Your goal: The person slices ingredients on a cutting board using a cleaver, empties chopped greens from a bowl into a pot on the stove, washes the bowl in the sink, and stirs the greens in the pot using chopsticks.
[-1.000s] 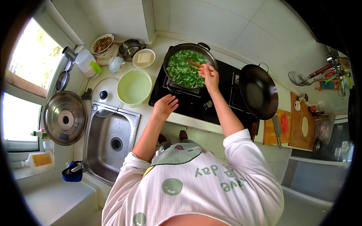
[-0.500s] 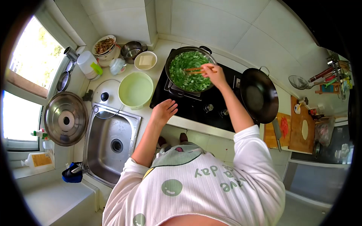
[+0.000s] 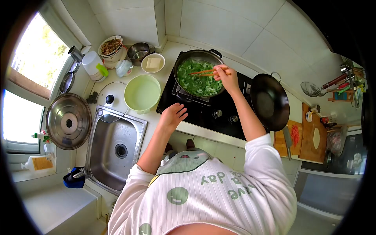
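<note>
My right hand grips a pair of wooden chopsticks over the right side of a dark pan. The chopsticks' tips reach in among chopped green vegetables, which lie in the pan with some liquid. The pan sits on the black gas stove. My left hand is held near the stove's front left corner, fingers outstretched and holding nothing. Just behind it, on the counter, stands a light green bowl. A white bowl with a pale block in it stands farther back.
An empty wok rests at the stove's right. A knife lies by chopped red pieces on a cutting board. The sink, a glass lid and a steel lid are on the left.
The chopsticks have shifted within the pan, and the greens have moved toward the front, baring more of the pan's back wall. My left hand stays nearly in place.
</note>
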The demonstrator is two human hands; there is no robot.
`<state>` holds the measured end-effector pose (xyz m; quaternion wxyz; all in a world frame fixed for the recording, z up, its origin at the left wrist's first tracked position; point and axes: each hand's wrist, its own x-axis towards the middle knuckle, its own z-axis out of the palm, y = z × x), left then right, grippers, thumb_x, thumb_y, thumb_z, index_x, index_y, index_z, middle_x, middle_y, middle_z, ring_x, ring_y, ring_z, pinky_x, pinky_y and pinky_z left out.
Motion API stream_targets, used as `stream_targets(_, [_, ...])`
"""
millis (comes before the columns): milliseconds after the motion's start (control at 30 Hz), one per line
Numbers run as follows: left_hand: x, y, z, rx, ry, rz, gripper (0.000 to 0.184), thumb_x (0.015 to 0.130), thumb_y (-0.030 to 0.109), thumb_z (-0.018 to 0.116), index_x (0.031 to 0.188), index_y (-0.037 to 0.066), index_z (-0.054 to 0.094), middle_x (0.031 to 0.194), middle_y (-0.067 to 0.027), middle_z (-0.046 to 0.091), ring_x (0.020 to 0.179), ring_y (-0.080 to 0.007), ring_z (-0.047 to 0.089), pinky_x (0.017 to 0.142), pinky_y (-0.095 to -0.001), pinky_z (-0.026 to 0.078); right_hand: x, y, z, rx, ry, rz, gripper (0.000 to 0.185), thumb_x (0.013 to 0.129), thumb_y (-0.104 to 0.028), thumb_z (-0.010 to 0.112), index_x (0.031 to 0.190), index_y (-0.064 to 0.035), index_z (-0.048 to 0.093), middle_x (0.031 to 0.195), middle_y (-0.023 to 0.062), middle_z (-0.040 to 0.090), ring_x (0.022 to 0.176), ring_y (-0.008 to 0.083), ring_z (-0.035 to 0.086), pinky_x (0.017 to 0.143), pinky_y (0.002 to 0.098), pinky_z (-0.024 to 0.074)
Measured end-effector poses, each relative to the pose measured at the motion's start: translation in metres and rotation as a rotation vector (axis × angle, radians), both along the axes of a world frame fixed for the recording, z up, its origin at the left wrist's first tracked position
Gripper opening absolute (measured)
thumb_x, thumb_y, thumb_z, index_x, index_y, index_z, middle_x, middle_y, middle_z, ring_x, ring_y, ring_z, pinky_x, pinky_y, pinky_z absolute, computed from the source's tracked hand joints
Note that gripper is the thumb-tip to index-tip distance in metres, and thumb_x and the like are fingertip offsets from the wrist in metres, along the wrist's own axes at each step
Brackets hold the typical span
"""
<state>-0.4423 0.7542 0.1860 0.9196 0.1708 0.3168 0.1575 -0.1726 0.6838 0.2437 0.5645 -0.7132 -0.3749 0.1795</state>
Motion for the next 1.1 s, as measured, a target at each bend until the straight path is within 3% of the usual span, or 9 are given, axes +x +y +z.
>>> stream_targets(133, [0.01, -0.002, 0.002, 0.032, 0.021, -0.013, 0.062, 0.089, 0.009, 0.046, 0.139, -0.007, 0.014, 0.143, -0.0236, 0.022, 0.13, -0.0378, 0.03, 0.105, -0.0474, 0.032, -0.036, -0.015, 0.016, -0.017, 0.229, 0.158, 0.023, 0.088, -0.018, 0.056, 0.094, 0.0026, 0.064, 0.077, 0.0115, 0.065, 0.058, 0.0145, 0.062, 0.052, 0.0241, 0.0497])
stream_targets(300, [0.015, 0.0, -0.001, 0.042, 0.016, -0.03, 0.065, 0.088, 0.007, 0.047, 0.14, -0.006, 0.011, 0.143, -0.0236, 0.022, 0.13, -0.0378, 0.029, 0.105, -0.0477, 0.032, -0.018, -0.013, 0.0, -0.072, -0.153, 0.001, 0.022, 0.089, -0.018, 0.055, 0.095, 0.001, 0.064, 0.078, 0.0122, 0.066, 0.061, 0.0147, 0.064, 0.056, 0.024, 0.0499])
stream_targets(467, [0.016, -0.001, -0.001, 0.032, 0.026, -0.027, 0.065, 0.087, 0.007, 0.048, 0.14, -0.006, 0.012, 0.143, -0.0238, 0.023, 0.13, -0.0381, 0.03, 0.105, -0.048, 0.032, -0.045, -0.001, -0.004, 0.057, 0.167, 0.172, 0.021, 0.089, -0.016, 0.055, 0.098, 0.0019, 0.063, 0.08, 0.0104, 0.066, 0.062, 0.0134, 0.063, 0.056, 0.0245, 0.0509])
stream_targets(533, [0.018, -0.001, 0.0, 0.026, 0.024, -0.029, 0.064, 0.088, 0.007, 0.047, 0.14, -0.006, 0.013, 0.143, -0.0239, 0.023, 0.13, -0.0382, 0.03, 0.105, -0.0482, 0.032, -0.035, 0.008, -0.026, -0.01, -0.086, 0.169, 0.022, 0.089, -0.02, 0.056, 0.098, -0.0022, 0.064, 0.075, 0.0083, 0.067, 0.06, 0.0131, 0.063, 0.057, 0.0266, 0.0499])
stream_targets(633, [0.02, -0.003, 0.002, 0.022, 0.025, -0.025, 0.063, 0.088, 0.008, 0.047, 0.14, -0.006, 0.014, 0.143, -0.0239, 0.023, 0.13, -0.0385, 0.03, 0.105, -0.0486, 0.032, 0.016, 0.013, -0.036, -0.082, -0.327, -0.008, 0.022, 0.09, -0.016, 0.054, 0.098, 0.0026, 0.062, 0.078, 0.008, 0.065, 0.06, 0.0125, 0.062, 0.056, 0.0244, 0.0514])
stream_targets(867, [0.023, -0.004, -0.004, 0.013, 0.02, -0.027, 0.062, 0.088, 0.009, 0.047, 0.139, -0.006, 0.015, 0.143, -0.0237, 0.023, 0.13, -0.0385, 0.03, 0.104, -0.0492, 0.032, 0.032, 0.003, -0.028, 0.018, -0.255, -0.278, 0.022, 0.091, -0.017, 0.054, 0.097, 0.0011, 0.063, 0.078, 0.0089, 0.066, 0.061, 0.0124, 0.063, 0.057, 0.0244, 0.0512])
stream_targets(933, [0.024, -0.001, -0.007, 0.009, 0.018, -0.024, 0.061, 0.089, 0.009, 0.047, 0.139, -0.006, 0.015, 0.143, -0.0237, 0.023, 0.13, -0.0385, 0.03, 0.105, -0.0493, 0.032, 0.019, -0.002, -0.032, -0.014, -0.022, -0.092, 0.023, 0.091, -0.019, 0.053, 0.097, 0.0014, 0.062, 0.077, 0.01, 0.065, 0.06, 0.0124, 0.062, 0.055, 0.0241, 0.0509])
stream_targets(1000, [0.023, -0.002, -0.008, -0.003, 0.019, -0.024, 0.061, 0.089, 0.009, 0.046, 0.139, -0.006, 0.015, 0.143, -0.0237, 0.022, 0.13, -0.0385, 0.029, 0.105, -0.0493, 0.032, 0.025, -0.018, -0.013, 0.034, 0.11, -0.143, 0.023, 0.091, -0.019, 0.053, 0.095, 0.0017, 0.062, 0.076, 0.0095, 0.065, 0.059, 0.0126, 0.062, 0.053, 0.0237, 0.0506])
stream_targets(1100, [0.023, -0.003, -0.004, 0.029, 0.017, -0.026, 0.062, 0.089, 0.009, 0.046, 0.14, -0.006, 0.014, 0.143, -0.0237, 0.022, 0.131, -0.0386, 0.028, 0.105, -0.0492, 0.031, 0.043, -0.037, -0.013, 0.011, -0.134, -0.323, 0.021, 0.091, -0.016, 0.052, 0.094, 0.0012, 0.063, 0.076, 0.0092, 0.064, 0.056, 0.0124, 0.06, 0.052, 0.0237, 0.0507])
